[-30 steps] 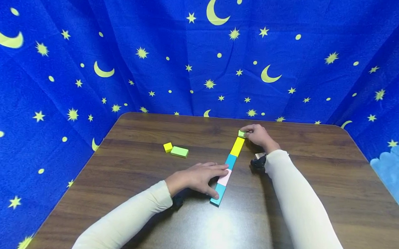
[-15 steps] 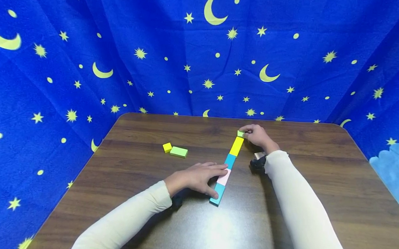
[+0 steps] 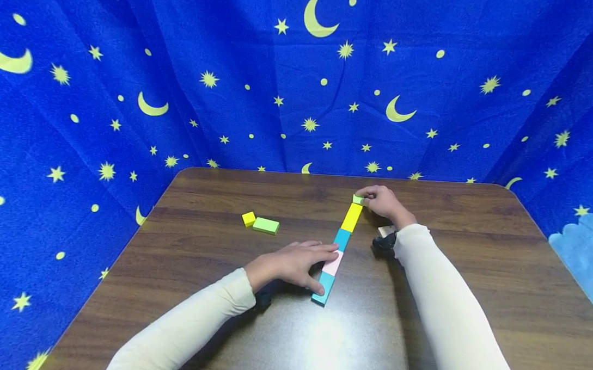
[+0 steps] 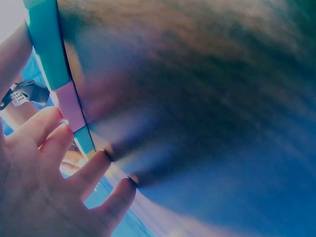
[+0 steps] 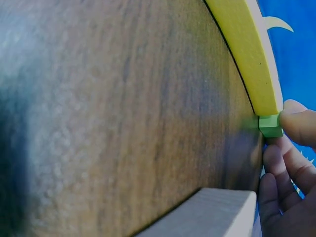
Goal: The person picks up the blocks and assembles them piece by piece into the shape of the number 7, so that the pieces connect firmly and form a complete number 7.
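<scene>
A row of wooden blocks runs away from me in the head view: a teal block (image 3: 324,288), a pink block (image 3: 332,263), another teal block (image 3: 342,239), a yellow block (image 3: 352,217) and a small light-green block (image 3: 357,199) at the far end. My left hand (image 3: 296,264) lies with spread fingers along the row's left side, thumb by the nearest teal block and fingertips at the pink one. At the far end, my right hand (image 3: 381,201) pinches the green block, which meets the yellow block's end in the right wrist view.
Left of the row, a small yellow cube (image 3: 248,219) and a light-green block (image 3: 266,226) lie close together on the brown table (image 3: 203,195). A pale block (image 5: 205,215) sits beneath my right wrist. A blue star-patterned cloth (image 3: 262,53) hangs behind the table.
</scene>
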`<state>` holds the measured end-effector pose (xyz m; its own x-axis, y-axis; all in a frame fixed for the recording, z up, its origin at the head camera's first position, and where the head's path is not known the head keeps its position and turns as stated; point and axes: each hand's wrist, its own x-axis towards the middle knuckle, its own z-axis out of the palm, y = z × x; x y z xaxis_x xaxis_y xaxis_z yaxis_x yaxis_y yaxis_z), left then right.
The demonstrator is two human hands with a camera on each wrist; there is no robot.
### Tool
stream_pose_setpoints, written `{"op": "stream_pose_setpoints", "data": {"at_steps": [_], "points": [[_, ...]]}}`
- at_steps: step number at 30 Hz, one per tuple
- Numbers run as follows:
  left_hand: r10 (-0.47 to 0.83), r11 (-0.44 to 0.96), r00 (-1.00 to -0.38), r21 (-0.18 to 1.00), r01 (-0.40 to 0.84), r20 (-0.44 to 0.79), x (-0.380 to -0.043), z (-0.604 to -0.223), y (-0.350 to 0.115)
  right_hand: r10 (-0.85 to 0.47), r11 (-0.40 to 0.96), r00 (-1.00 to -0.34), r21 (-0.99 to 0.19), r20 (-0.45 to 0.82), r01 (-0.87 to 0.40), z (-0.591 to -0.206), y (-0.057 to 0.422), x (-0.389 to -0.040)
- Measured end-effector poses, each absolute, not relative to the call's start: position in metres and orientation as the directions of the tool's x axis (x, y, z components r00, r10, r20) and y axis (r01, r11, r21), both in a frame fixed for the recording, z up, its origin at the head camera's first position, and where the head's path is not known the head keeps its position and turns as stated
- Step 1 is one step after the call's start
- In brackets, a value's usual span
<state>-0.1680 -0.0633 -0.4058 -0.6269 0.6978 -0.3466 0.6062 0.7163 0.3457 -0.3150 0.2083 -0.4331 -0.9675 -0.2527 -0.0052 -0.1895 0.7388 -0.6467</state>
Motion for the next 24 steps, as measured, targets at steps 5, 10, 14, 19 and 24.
{"op": "stream_pose_setpoints", "data": {"at_steps": [5, 10, 14, 19, 24], "points": [[0.696, 0.718, -0.628, 0.343, 0.606, -0.348, -0.1685, -0.4061, -0.0631, -0.249, 0.734, -0.968, -0.659, -0.035, -0.165, -0.4307, 0.2089, -0.3129], [0.694, 0.720, -0.629, 0.346, 0.601, -0.350, -0.1683, -0.4058, -0.0627, -0.251, 0.723, -0.967, -0.672, -0.035, -0.163, -0.4314, 0.2092, -0.3126], [0.691, 0.723, -0.632, 0.351, 0.596, -0.351, -0.1683, -0.4051, -0.0626, -0.256, 0.719, -0.966, -0.672, -0.019, -0.177, -0.4322, 0.2090, -0.3128], [0.690, 0.724, -0.631, 0.351, 0.594, -0.355, -0.1683, -0.4046, -0.0624, -0.256, 0.718, -0.966, -0.674, -0.023, -0.174, -0.4328, 0.2099, -0.3125], [0.689, 0.725, -0.632, 0.351, 0.593, -0.355, -0.1680, -0.4048, -0.0627, -0.255, 0.714, -0.966, -0.682, -0.039, -0.160, -0.4326, 0.2105, -0.3122]]}}
